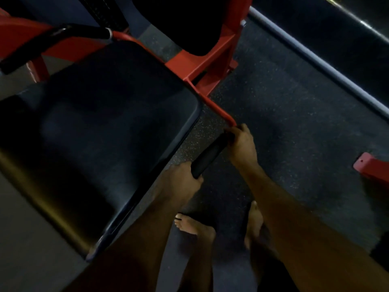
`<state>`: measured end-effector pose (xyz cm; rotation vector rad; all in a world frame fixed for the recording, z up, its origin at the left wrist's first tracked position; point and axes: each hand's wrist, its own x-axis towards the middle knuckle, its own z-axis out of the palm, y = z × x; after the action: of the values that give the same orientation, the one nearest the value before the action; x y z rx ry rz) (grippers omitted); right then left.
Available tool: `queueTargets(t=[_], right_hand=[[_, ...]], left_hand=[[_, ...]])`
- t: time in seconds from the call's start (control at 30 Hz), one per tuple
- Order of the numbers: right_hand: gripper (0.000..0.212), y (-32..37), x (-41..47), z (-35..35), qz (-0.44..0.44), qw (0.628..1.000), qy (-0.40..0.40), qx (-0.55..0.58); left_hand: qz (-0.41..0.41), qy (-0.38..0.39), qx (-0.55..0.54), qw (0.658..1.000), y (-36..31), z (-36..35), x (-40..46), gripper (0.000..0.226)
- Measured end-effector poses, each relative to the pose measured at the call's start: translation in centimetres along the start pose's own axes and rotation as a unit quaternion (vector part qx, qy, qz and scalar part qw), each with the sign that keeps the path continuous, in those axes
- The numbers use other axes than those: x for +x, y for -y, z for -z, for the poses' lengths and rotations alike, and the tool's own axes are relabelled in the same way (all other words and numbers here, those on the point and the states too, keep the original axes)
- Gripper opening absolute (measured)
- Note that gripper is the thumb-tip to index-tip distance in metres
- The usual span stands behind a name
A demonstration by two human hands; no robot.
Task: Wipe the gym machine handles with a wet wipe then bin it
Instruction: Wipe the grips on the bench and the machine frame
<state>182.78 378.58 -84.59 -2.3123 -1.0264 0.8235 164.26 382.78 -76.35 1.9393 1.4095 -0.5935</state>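
Observation:
A black rubber handle (210,155) sticks out from a red bar (219,111) beside the machine's black seat (101,131). My left hand (181,180) grips the handle's near end. My right hand (242,142) grips its far end, where the rubber meets the red bar. No wet wipe shows in either hand; the scene is dim and anything under the fingers is hidden. A second black handle (54,39) lies at the far left of the machine.
The red machine frame (202,64) rises behind the seat. A grey rail (320,66) runs diagonally at the right, and a red foot plate (372,167) sits at the right edge. My bare feet (189,225) stand on the dark speckled floor.

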Motion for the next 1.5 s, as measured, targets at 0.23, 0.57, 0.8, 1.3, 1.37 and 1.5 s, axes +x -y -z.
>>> queueTargets(t=[0.23, 0.57, 0.8, 1.3, 1.37, 1.5], right_hand=[[0.024, -0.3, 3.3, 0.4, -0.035, 0.996, 0.071, -0.033], [0.037, -3.3, 0.7, 0.4, 0.013, 0.998, 0.029, 0.049], [0.029, -2.3, -2.3, -1.5, 0.018, 0.98, -0.04, 0.194], [0.027, -2.2, -3.7, -3.2, 0.057, 0.968, -0.115, 0.216], [0.03, -3.2, -3.4, -3.0, 0.055, 0.97, -0.109, 0.21], [0.029, -3.7, -0.7, -2.4, -0.027, 0.975, -0.092, 0.201]], left_hand=[[0.003, 0.021, -0.018, 1.0, 0.2, 0.0, 0.2, 0.025], [-0.005, -0.005, 0.002, 1.0, 0.1, -0.4, 0.0, 0.034], [-0.013, -0.024, 0.006, 1.0, 0.2, -0.8, 0.0, 0.028], [-0.053, -0.083, 0.032, 0.995, 1.2, -1.8, 1.0, 0.03], [-0.06, -0.101, 0.037, 0.992, 1.2, -1.9, 0.8, 0.033], [-0.058, -0.108, 0.048, 0.991, 1.1, -1.9, 0.7, 0.034]])
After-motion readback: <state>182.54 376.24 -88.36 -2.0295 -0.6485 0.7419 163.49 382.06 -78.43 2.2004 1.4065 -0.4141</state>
